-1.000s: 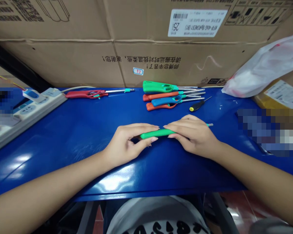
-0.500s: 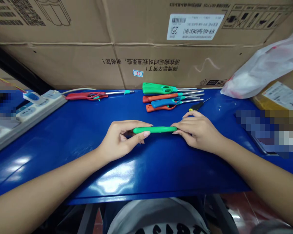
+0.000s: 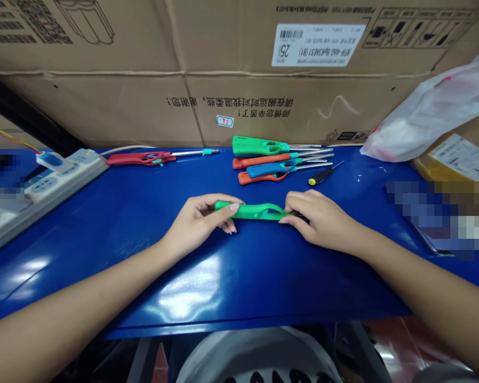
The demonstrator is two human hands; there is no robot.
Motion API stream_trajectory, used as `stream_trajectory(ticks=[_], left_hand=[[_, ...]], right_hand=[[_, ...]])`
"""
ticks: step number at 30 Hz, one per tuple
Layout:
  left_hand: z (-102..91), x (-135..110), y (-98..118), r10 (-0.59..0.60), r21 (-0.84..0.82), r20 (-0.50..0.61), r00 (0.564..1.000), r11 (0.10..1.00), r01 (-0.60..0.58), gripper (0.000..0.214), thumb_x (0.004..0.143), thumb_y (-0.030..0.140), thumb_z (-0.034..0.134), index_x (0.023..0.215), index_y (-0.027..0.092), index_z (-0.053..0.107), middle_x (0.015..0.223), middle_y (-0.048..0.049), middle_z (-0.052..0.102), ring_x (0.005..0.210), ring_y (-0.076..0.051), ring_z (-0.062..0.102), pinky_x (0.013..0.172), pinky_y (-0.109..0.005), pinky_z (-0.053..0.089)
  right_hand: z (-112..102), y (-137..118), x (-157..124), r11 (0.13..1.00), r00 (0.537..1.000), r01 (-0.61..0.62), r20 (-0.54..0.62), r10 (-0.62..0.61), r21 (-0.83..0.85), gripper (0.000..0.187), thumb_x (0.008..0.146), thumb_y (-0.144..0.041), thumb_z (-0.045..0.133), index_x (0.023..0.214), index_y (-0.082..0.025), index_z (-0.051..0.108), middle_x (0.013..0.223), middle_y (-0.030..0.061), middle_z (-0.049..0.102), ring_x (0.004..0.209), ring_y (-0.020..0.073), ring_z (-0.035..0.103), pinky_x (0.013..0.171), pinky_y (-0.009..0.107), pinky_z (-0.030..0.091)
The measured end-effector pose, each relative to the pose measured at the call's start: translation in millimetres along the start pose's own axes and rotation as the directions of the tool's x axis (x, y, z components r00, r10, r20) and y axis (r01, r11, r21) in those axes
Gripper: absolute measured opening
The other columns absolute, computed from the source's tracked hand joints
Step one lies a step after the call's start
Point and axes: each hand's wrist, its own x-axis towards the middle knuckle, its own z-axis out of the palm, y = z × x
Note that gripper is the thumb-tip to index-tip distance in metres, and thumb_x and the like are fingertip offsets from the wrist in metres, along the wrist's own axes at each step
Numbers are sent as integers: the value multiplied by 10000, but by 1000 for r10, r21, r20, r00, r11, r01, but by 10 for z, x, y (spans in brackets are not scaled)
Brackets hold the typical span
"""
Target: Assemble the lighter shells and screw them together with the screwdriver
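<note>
Between my two hands, a green gas lighter [image 3: 253, 211] is held level above the blue table [image 3: 255, 271]. My left hand [image 3: 205, 214] is closed around its handle end, thumb on the near side. At the other end, by the trigger loop, my right hand [image 3: 313, 214] pinches the lighter; its fingers hide most of the nozzle. Behind my hands lies a group of long-nosed lighters: a green one [image 3: 255, 144], a blue one [image 3: 265, 168] and two orange ones. A black screwdriver with a yellow end [image 3: 321, 175] rests just beyond my right hand.
A red lighter [image 3: 139, 158] lies at the back left, near a white power strip [image 3: 48, 181]. A large cardboard box [image 3: 135, 111] stands along the back edge. On the right are a plastic bag [image 3: 431, 111], a taped carton [image 3: 459, 154] and a blurred phone-like object [image 3: 427, 218].
The green lighter has been rolled in my hands, so its side with the trigger loop now shows. My right fingers have closed in more, leaving more of the screwdriver visible.
</note>
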Motion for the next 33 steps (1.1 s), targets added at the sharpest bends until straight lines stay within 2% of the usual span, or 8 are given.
stream_trajectory(ticks=[5,8,10,13,17,24,30,33], left_hand=[[-20,-6,-20,41,2,21,999,999,-41,265,879,333,707,1044,145,795,855,-87,797,774,-199,755,760,-306,630],[-16,-6,-49,171,144,43,984,974,-175,232,831,277,759,1033,172,802,1130,-98,778,1038,-243,733,927,-338,598],[-7,-13,-69,199,219,58,978,954,-207,321,821,286,776,1121,170,773,1196,-101,757,1080,-253,719,948,-349,589],[1,-23,-89,158,234,58,986,958,-167,441,830,318,775,1230,144,711,1191,-114,755,1023,-244,734,897,-347,606],[-8,-13,-115,133,221,30,991,966,-136,448,815,326,790,1208,127,709,1132,-109,769,987,-233,739,890,-346,609],[-42,17,-190,207,361,24,978,910,-202,389,824,387,778,1146,172,742,1148,-97,755,1026,-239,716,927,-361,580],[26,-25,-147,133,353,62,989,924,-146,394,850,417,729,1151,164,706,852,-42,747,657,-155,647,590,-251,524],[49,-54,-116,105,330,65,992,936,-121,416,844,440,728,1138,149,698,784,-31,718,631,-151,621,570,-247,501]], right_hand=[[8,51,13,998,996,-24,-80,29,64,174,959,-358,618,880,-211,568,871,29,662,764,187,595,765,330,405],[20,96,14,996,993,-55,-100,62,74,130,906,-292,683,941,-209,589,911,27,683,765,180,618,778,332,426],[27,112,9,997,991,-72,-108,76,42,93,909,-249,665,974,-208,612,909,24,691,766,182,627,796,346,435],[12,105,-1,996,992,-77,-94,81,39,84,920,-255,644,990,-209,652,914,24,704,795,192,642,794,353,446],[-60,73,-9,991,997,-70,-25,74,116,106,930,-277,617,973,-203,679,935,45,705,849,205,648,788,350,470],[-87,88,-17,964,989,-135,94,116,231,122,951,-266,579,901,-215,677,850,25,708,739,177,627,721,318,454],[-61,88,-10,990,992,-120,36,117,78,173,940,-235,568,774,-209,610,730,1,664,663,165,582,719,326,407],[-155,119,-8,986,996,-86,38,81,141,75,908,-275,627,875,-213,654,893,29,707,801,182,646,778,329,464]])
